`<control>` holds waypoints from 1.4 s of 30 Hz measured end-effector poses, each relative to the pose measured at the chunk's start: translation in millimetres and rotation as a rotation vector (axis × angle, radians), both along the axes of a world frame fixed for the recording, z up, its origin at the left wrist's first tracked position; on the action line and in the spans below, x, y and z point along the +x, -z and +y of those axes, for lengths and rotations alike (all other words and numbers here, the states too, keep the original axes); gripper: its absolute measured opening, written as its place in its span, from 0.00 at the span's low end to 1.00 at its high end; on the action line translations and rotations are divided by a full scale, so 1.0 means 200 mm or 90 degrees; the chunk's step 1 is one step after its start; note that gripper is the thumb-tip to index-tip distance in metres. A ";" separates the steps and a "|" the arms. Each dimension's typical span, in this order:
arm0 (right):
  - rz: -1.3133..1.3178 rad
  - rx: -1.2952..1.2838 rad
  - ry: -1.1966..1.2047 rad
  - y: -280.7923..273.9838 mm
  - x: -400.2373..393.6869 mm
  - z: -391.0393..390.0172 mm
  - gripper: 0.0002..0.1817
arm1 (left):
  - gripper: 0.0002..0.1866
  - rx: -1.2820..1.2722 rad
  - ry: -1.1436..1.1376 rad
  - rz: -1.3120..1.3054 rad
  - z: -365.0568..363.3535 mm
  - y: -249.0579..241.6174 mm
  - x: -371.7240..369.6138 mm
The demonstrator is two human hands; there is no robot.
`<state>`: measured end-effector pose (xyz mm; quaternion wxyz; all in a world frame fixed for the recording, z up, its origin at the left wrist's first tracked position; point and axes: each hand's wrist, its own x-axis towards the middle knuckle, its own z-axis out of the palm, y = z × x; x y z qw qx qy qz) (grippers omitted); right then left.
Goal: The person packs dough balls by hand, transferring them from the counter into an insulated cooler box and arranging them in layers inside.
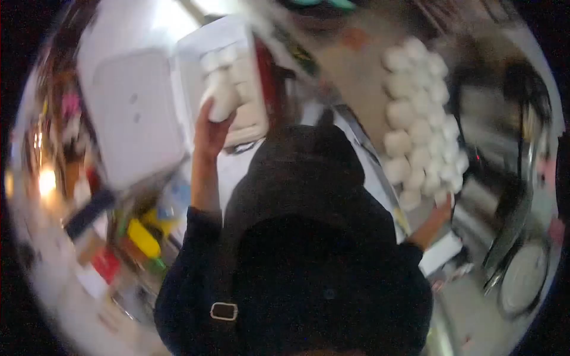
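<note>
My left hand (214, 124) is closed around a smooth white dough ball (224, 102), held over a white plastic tub (259, 89). Inside the tub lie several more pale dough balls (228, 56), packed close together. On the right, a long cluster of white dough balls (421, 113) rests on a brownish surface. At the near end of that cluster is my right hand (438, 216), its fingers curled against a dough ball (442, 196). Blur softens the fingers there, and the far side of that ball is hidden.
A white rectangular lid (133, 113) lies left of the tub. Below it are a yellow bottle-like item (143, 238) and a red packet (105, 264). At the right stand dark metallic equipment (493, 154) and a round pale lid or container (522, 277).
</note>
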<state>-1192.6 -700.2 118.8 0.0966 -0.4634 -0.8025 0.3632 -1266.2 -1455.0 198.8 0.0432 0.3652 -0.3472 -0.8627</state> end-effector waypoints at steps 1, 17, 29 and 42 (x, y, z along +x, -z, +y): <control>0.070 -0.077 0.017 -0.05 -0.06 -0.09 0.27 | 0.27 -0.017 0.010 0.021 -0.06 -0.05 0.09; -0.019 -0.020 -1.253 -0.07 -0.88 -3.57 0.39 | 0.30 0.039 -0.173 -0.039 -0.11 0.12 1.04; -0.014 0.550 -1.314 0.17 -0.87 -3.57 0.38 | 0.31 0.098 -0.173 -0.037 -0.26 0.19 1.17; -0.429 -0.656 -0.995 -0.47 -0.74 -3.40 0.34 | 0.39 0.095 0.171 -0.001 -0.26 0.04 0.72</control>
